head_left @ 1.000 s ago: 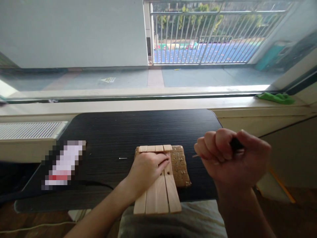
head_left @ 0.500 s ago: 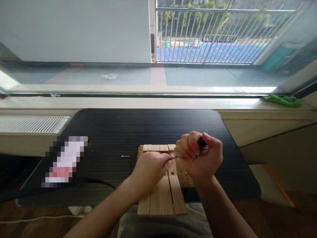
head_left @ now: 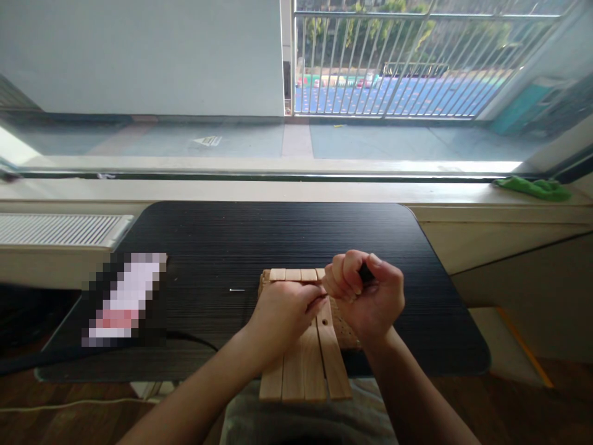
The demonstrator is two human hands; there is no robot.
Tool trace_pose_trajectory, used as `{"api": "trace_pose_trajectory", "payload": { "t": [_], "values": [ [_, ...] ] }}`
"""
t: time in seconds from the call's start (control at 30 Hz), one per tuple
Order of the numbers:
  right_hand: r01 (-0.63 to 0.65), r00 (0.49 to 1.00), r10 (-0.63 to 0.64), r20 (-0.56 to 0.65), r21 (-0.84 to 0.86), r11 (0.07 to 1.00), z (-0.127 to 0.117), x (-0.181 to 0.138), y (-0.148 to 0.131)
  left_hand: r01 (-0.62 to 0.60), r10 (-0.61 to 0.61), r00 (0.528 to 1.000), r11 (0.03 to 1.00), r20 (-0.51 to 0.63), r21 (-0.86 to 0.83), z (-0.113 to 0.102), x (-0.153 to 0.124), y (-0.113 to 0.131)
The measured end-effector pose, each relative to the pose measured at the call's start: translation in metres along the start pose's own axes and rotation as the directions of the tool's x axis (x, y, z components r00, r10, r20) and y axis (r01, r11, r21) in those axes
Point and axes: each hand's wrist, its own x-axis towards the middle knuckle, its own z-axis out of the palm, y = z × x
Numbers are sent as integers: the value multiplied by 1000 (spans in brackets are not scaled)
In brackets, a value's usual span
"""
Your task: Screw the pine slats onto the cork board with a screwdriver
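A panel of several pale wooden slats (head_left: 306, 364) lies on a black table (head_left: 278, 241), its near end hanging over the table's front edge. My left hand (head_left: 282, 315) rests on the slats with fingers pressed down. My right hand (head_left: 365, 296) is a fist around a dark-handled tool (head_left: 365, 273), whose thin tip points left to the slats by my left fingertips. A small hole (head_left: 325, 322) shows in the right slat. Under the slats lies a brown perforated pad (head_left: 345, 330), mostly hidden by my right hand.
A small nail or pin (head_left: 236, 290) lies on the table left of the slats. A blurred white-and-red item (head_left: 125, 300) sits at the table's left, a dark cable (head_left: 189, 339) beside it. A green cloth (head_left: 532, 187) lies on the windowsill at right.
My right hand has come in from the right with the tool, down to the slats beside my left hand. My left hand has stayed on the slats.
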Motion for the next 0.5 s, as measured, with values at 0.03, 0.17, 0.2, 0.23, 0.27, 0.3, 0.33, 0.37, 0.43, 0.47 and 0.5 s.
{"api": "trace_pose_trajectory", "payload": {
  "t": [0.03,0.17,0.2,0.23,0.27,0.3,0.33,0.37,0.43,0.47,0.5],
  "values": [
    [4,1000,-4,1,-11,1000,0,0,0,1,-1,1000,1000,4,5,0,0,0],
    [10,1000,-10,11,5,1000,1,0,1,7,-7,1000,1000,26,1,-3,1,1],
    [14,1000,-14,10,3,1000,1,-1,1,5,-5,999,1000,40,-4,-6,1,2],
    [17,1000,-17,6,-6,1000,1,-1,1,1,-1,998,1000,63,-11,-9,0,3],
    [19,1000,-19,1,-19,1000,1,-1,1,-1,2,996,1000,94,-13,-13,-1,4],
    [21,1000,-21,-2,-29,999,1,-1,1,-5,6,991,1000,132,-13,-17,-3,6],
    [22,1000,-22,-2,-36,999,1,0,1,-1,2,985,1000,175,-5,-22,-5,8],
    [22,1000,-22,-1,-37,999,1,0,1,14,-18,976,1000,217,20,-26,-8,10],
    [25,1000,-25,3,-35,999,1,0,2,41,-57,957,997,283,62,-33,-14,14],
    [26,1000,-26,4,-39,999,1,0,2,34,-55,948,997,314,70,-35,-16,15],
    [27,1000,-27,4,-47,999,1,0,3,14,-36,940,998,338,68,-36,-18,16]
  ]
}}
